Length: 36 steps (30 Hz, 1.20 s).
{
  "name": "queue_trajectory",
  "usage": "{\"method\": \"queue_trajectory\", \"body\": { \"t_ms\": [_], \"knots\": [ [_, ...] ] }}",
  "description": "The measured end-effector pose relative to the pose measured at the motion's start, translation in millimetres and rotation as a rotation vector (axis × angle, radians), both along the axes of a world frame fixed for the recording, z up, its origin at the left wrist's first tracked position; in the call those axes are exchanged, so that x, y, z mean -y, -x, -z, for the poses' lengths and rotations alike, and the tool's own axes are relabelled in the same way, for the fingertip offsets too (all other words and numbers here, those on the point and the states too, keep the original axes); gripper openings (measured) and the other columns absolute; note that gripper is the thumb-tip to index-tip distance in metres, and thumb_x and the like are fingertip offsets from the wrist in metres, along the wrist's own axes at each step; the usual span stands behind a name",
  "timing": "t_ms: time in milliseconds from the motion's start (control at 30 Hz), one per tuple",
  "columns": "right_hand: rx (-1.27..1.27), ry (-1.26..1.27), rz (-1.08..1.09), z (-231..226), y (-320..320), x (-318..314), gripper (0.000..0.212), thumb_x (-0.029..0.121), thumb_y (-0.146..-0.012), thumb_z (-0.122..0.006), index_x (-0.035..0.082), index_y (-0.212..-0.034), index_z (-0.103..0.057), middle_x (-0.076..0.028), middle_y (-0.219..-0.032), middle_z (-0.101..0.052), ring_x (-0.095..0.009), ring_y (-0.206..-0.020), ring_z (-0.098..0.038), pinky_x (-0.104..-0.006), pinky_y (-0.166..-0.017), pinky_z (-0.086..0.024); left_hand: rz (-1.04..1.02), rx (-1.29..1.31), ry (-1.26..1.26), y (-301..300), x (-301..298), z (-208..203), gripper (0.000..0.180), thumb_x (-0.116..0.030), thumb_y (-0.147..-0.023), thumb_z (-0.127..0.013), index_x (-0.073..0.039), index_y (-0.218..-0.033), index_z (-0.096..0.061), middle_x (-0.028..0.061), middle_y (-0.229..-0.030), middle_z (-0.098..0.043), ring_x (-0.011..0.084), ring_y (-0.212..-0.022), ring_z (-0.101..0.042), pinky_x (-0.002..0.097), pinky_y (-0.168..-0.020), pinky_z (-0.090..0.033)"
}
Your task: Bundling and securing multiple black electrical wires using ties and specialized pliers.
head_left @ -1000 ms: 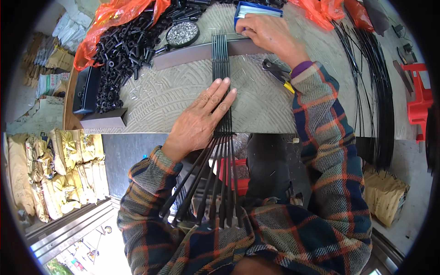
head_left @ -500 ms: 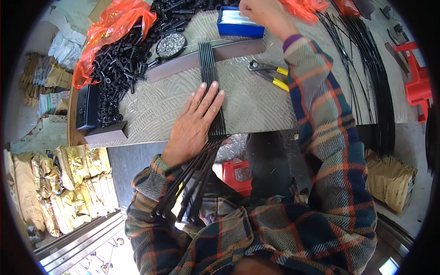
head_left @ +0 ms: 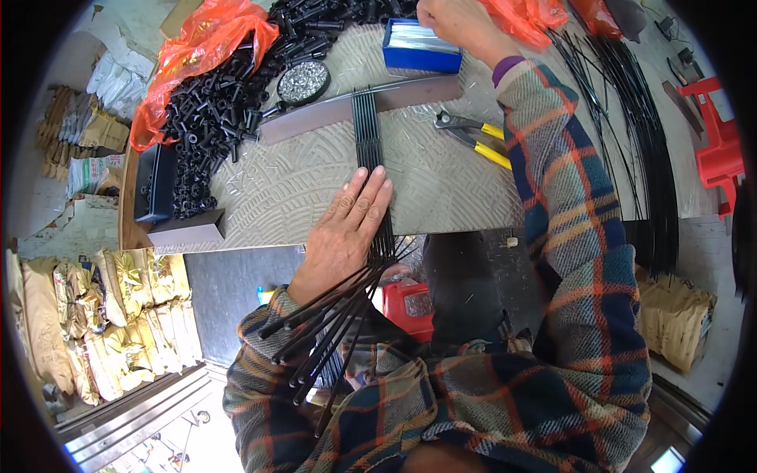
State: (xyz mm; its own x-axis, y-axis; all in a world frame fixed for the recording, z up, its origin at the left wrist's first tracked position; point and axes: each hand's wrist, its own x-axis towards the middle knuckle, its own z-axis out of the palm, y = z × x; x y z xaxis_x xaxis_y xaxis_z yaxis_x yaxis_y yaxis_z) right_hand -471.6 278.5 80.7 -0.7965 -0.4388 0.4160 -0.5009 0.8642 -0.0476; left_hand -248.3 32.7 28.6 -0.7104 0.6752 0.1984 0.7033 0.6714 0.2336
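Observation:
My left hand lies over a bundle of thin black rods at the table's near edge. Its fingers press on top, and its thumb shows on the bundle's right side. The rods' far ends cross a curved metal strip; their thicker near ends fan out over my left forearm. At the far side, my right hand is curled at the rim of a blue box of thin pale pieces. Its fingertips are partly hidden, and I cannot make out anything in them. Pliers with yellow handles lie right of the rods.
A heap of black tubular parts covers the far left, beside an orange plastic bag and a round dish of small shiny pieces. Long black rods hang over the right edge. A red stool stands below the table.
My left hand and the rods have slid a little toward me, and the rods' near ends have spread wider. The right hand stays at the blue box. The whole view has shifted slightly.

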Motion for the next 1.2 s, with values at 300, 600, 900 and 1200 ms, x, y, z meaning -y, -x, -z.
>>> {"method": "queue_trajectory", "body": {
  "t_ms": [300,600,900,1200],
  "knots": [
    [0.173,0.181,-0.353,36,-45,33,0.010,0.012,-0.081,-0.056,0.015,-0.088,-0.062,-0.009,-0.083,-0.063,-0.028,-0.079,-0.062,-0.0394,-0.063,-0.046,-0.033,-0.008,-0.019,1,-2,2,0.097,-0.061,-0.068,-0.060,0.004,-0.134,-0.035,0.0188,-0.141,-0.034,0.0354,-0.132,-0.031,0.0432,-0.107,-0.028],
    [0.084,0.015,-0.099,45,-52,25,0.011,0.022,-0.083,-0.058,0.020,-0.087,-0.068,-0.003,-0.080,-0.060,-0.025,-0.076,-0.061,-0.0391,-0.065,-0.045,-0.037,-0.016,0.016,3,-5,3,0.106,-0.059,-0.057,-0.071,0.006,-0.133,-0.036,0.0222,-0.140,-0.035,0.0378,-0.132,-0.030,0.0455,-0.107,-0.027],
    [0.106,0.062,-0.141,51,-47,35,0.011,0.022,-0.084,-0.058,0.021,-0.087,-0.068,-0.004,-0.077,-0.060,-0.025,-0.075,-0.061,-0.0391,-0.063,-0.045,-0.043,-0.010,-0.001,3,-7,3,0.102,-0.063,-0.061,-0.066,0.005,-0.132,-0.038,0.0206,-0.139,-0.036,0.0371,-0.132,-0.031,0.0459,-0.106,-0.029],
    [-0.086,0.282,-0.316,63,-37,40,0.010,0.008,-0.077,-0.058,0.016,-0.078,-0.064,-0.005,-0.064,-0.060,-0.026,-0.061,-0.061,-0.0387,-0.052,-0.043,-0.029,-0.006,0.033,3,-6,4,0.111,-0.061,-0.054,-0.073,0.006,-0.134,-0.034,0.0231,-0.141,-0.032,0.0389,-0.133,-0.028,0.0458,-0.107,-0.026]
  ]
}}
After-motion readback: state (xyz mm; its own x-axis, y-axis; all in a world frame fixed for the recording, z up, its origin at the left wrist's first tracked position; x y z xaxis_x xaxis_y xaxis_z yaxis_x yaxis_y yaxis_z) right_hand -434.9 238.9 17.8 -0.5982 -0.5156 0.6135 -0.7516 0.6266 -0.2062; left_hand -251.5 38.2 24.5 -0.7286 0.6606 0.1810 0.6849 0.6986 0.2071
